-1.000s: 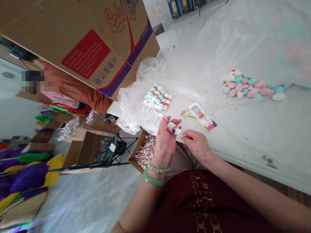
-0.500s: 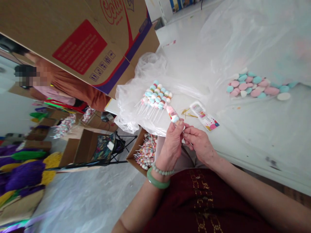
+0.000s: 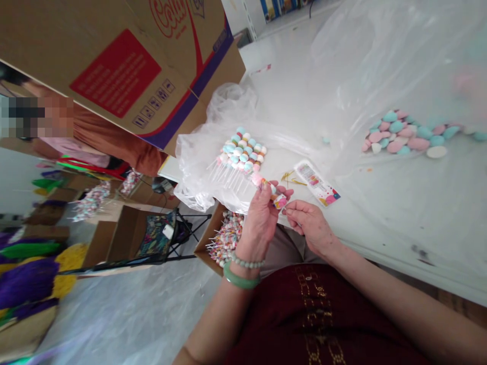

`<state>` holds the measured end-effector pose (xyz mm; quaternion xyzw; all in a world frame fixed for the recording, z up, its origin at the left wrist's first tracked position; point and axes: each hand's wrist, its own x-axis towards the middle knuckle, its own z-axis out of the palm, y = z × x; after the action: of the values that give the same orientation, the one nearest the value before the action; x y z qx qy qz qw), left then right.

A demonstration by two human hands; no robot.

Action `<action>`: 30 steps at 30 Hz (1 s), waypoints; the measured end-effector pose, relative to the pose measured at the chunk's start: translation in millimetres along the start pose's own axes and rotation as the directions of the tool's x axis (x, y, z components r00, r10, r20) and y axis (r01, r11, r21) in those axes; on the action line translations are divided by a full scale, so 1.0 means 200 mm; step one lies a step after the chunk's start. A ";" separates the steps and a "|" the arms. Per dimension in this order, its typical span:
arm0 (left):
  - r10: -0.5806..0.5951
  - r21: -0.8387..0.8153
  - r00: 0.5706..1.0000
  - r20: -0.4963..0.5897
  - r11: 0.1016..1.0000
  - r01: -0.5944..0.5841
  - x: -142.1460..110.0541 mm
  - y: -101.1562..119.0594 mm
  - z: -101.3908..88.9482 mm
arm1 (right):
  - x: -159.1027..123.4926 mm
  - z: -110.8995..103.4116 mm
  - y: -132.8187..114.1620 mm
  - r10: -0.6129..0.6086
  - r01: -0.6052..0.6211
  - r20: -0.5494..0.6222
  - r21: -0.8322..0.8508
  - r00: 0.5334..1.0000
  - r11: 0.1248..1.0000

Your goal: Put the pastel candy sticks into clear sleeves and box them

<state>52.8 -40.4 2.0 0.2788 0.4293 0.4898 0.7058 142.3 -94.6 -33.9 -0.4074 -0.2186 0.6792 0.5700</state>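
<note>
My left hand (image 3: 262, 220), with a green bangle and a bead bracelet at its wrist, is closed around a wrapped marshmallow stick (image 3: 279, 201). Its pink tip points away from me, and printed wrapper shows between the fingers. Close beside its lower end, my right hand (image 3: 310, 223) pinches thumb and forefinger together; what they hold is too small to make out. Beyond my hands, rows of marshmallow skewers (image 3: 243, 150) lie with white sticks toward me. Gold twist ties (image 3: 291, 178) and a printed wrapper bag (image 3: 317, 183) rest on the white table (image 3: 365, 213).
Loose pink, blue and white marshmallows (image 3: 399, 133) lie on plastic sheeting at the right. A large cardboard carton (image 3: 152, 66) stands at the back left. Below the table edge, an open box (image 3: 203, 248) holds many finished sticks. Another person (image 3: 110, 137) sits behind the carton.
My left hand has turned, its fingers opening somewhat around the marshmallow stick so the printed wrapper shows. My right hand has drawn slightly apart from it. The camera view has shifted a little.
</note>
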 end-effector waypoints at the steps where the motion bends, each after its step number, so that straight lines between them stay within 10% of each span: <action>1: 0.007 0.008 1.000 0.006 1.000 -0.007 -0.01 -0.02 0.01 | 0.00 0.01 -0.01 -0.010 0.011 -0.004 0.016 1.000 1.000; 7: -0.156 -0.035 0.988 -0.002 0.987 0.156 -0.01 -0.01 0.01 | 0.02 -0.01 -0.04 0.073 -0.085 0.082 0.155 0.994 0.984; 12: 0.009 -0.001 0.995 -0.098 1.000 -0.009 0.06 0.08 -0.07 | 0.04 -0.06 -0.03 0.149 -0.154 0.055 0.098 0.987 0.983; 18: 0.213 0.292 0.962 -0.169 0.943 -0.158 0.02 0.09 -0.07 | 0.06 -0.04 0.01 -0.085 0.076 -0.019 -0.278 0.996 0.958; 26: -0.096 0.216 0.995 0.004 0.972 0.093 -0.01 0.03 -0.05 | 0.03 -0.02 -0.02 -0.011 0.012 0.037 -0.027 0.999 1.000; 30: 0.232 0.433 0.965 -0.122 0.887 -0.158 -0.03 0.00 -0.09 | 0.02 -0.04 -0.05 0.040 -0.040 0.013 0.023 0.999 0.999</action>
<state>36.1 -45.8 -3.6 0.4230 0.5527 0.4765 0.5371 153.4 -89.8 -32.2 -0.4010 -0.2061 0.6955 0.5595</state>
